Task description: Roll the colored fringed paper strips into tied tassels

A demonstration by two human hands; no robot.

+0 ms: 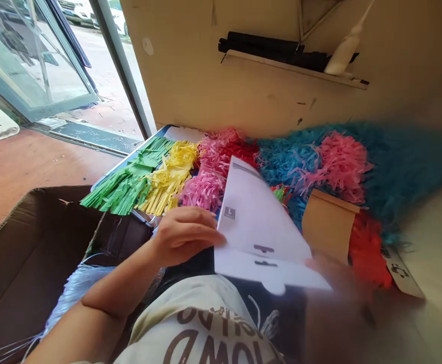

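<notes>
My left hand [185,235] grips the left edge of a white folded cardboard piece [259,222], fingers curled against it. The piece stands tilted over my lap, with small grey marks printed on it. My right hand [338,275] is a motion-smeared blur at the piece's lower right corner, and its fingers cannot be made out. Behind the piece lie bundles of fringed paper: green [124,182], yellow [170,177], pink [209,172], blue [285,159] and red [368,250].
An open brown cardboard box [24,253] sits at my left. A brown paper piece [329,222] stands among the fringes. A wall shelf [293,65] holds black rolls and a white glue bottle [344,50]. A glass door [35,65] is at far left.
</notes>
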